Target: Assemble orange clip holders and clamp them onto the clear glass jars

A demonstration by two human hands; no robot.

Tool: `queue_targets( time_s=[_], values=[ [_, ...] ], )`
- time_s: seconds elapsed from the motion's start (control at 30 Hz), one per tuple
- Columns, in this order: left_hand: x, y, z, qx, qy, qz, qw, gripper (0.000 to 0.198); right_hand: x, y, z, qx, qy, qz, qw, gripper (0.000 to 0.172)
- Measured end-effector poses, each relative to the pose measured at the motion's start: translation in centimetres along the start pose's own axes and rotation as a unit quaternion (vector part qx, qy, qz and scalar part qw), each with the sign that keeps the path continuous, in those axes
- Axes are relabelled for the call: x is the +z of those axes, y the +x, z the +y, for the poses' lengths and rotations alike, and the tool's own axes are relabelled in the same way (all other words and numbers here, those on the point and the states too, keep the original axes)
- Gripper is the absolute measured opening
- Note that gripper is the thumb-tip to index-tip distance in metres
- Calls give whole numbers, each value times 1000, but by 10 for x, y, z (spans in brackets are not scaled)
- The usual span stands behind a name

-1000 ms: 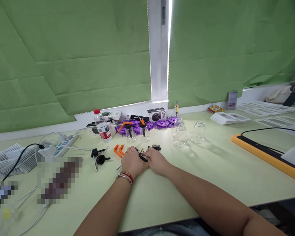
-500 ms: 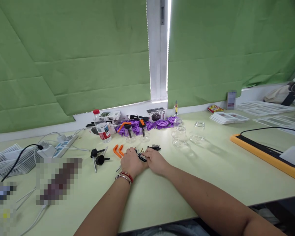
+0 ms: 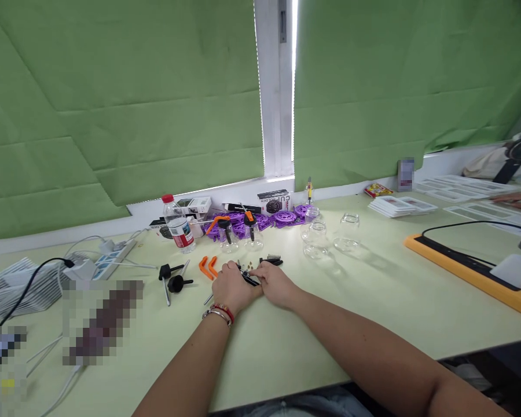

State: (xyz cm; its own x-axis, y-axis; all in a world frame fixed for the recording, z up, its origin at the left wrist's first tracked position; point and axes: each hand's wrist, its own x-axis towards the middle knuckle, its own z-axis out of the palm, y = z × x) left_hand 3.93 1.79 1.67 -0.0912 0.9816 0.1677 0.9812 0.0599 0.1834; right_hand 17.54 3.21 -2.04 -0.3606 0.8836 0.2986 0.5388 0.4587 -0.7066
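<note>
Both hands meet mid-tabletop (image 3: 373, 313), knuckles up, low over the surface. The left hand (image 3: 229, 288) has its grip curled tight round one end of a slim black part (image 3: 250, 279). The right hand (image 3: 276, 283) pinches the other end, fingertips closed on it. So the part sits between the two hands, just above the tabletop. How far each grip wraps underneath, I cannot tell. Bracelets (image 3: 219, 313) ring the left wrist.

From the hands, at eleven o'clock, two orange hooks (image 3: 207, 266) lie just beside the left knuckles. At nine o'clock, two black knobs (image 3: 173, 279) lie near. At twelve, tiny brass bits (image 3: 249, 266) and a toothed black piece (image 3: 272, 260) sit close by. Further out at twelve, purple discs (image 3: 283, 218) run along the wall, and a bottle (image 3: 178, 227) stands at eleven. Clear jars (image 3: 315, 242) stand at one o'clock. An orange tray (image 3: 455, 263) lies well apart at three. Another person's hand (image 3: 516, 200) rests at the far right edge
</note>
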Motion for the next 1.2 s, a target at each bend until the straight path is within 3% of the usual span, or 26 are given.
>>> queue_targets(
  time_s=[0.87,1.2],
  values=[
    [2,1,1,3,13,13,1000,59,0,0,0,6,-14,-3,1000,42],
    [-2,0,3,-6,16,-7,1000,65,0,2,1,4,-25,2,1000,39]
  ],
)
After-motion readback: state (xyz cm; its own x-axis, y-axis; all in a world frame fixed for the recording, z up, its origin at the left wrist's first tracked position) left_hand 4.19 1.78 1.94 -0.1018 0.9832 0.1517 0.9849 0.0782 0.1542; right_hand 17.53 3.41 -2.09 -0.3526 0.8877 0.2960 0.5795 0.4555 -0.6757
